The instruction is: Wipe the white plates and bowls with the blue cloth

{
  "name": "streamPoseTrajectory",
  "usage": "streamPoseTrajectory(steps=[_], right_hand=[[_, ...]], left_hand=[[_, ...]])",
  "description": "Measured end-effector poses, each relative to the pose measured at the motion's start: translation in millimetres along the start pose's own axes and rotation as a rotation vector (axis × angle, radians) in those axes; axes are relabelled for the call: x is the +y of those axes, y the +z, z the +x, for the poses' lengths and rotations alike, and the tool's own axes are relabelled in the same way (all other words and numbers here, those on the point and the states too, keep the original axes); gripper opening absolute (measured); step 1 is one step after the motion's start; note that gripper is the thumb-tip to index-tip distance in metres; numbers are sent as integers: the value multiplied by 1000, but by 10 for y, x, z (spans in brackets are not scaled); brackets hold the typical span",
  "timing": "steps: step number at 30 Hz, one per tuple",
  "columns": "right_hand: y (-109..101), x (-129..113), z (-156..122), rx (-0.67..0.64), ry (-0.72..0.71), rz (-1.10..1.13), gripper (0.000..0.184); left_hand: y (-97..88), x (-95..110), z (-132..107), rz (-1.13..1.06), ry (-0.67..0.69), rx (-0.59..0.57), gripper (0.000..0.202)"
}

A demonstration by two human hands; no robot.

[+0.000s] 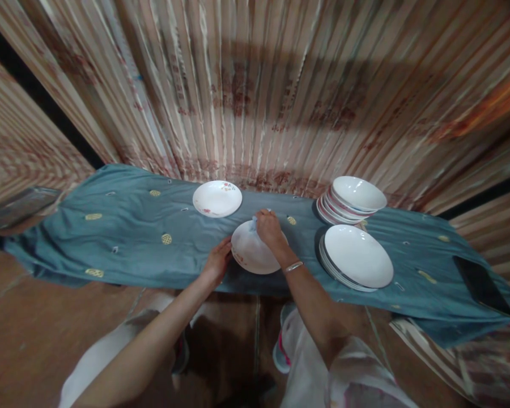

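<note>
The left hand (216, 262) clamps the plate (255, 258) rim, the right hand (270, 229) fingers pinch a cloth (254, 222); hard rubbing could push the plate off the counter (131, 243).

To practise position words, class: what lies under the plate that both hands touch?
The teal cloth spreads around the plate and runs beneath it. The plate, the left hand at its rim and the right hand on top hide the spot directly below.

L hand (216, 262) on plate (250, 255) rim, R hand (270, 229) atop w/ cloth (254, 222) (pale blue, prob.)
</note>
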State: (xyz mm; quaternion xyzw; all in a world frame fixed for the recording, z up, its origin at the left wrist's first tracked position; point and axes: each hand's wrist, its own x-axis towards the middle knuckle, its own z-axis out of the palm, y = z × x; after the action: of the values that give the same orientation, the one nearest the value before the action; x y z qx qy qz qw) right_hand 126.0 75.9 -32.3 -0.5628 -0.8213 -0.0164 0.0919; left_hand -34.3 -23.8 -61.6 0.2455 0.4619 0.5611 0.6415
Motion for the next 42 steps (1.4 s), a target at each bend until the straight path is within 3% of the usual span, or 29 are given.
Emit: streamPoseTrajectory(steps=[7,15,26,30,34,42], right_hand=[[121,-137,79,19,-87,44,29],[195,-414,-35,63,-203,100,28],[6,-632,-337,3,-371,195,24],[-3,-652,-434,-16,-401,202,22],[-35,-659,-499,-32,-433,219,23],[-218,-649,-658,-133,-521,178,24]], left_hand=[[-4,47,-19,-28,-39,-15,24],[42,96,-32,-119,-118,87,11],[78,152,-53,-113,-127,73,18],[28,95,-16,-114,-79,34,17],[5,58,26,-119,-71,65,17],[-23,75,47,-97,-94,74,15]])
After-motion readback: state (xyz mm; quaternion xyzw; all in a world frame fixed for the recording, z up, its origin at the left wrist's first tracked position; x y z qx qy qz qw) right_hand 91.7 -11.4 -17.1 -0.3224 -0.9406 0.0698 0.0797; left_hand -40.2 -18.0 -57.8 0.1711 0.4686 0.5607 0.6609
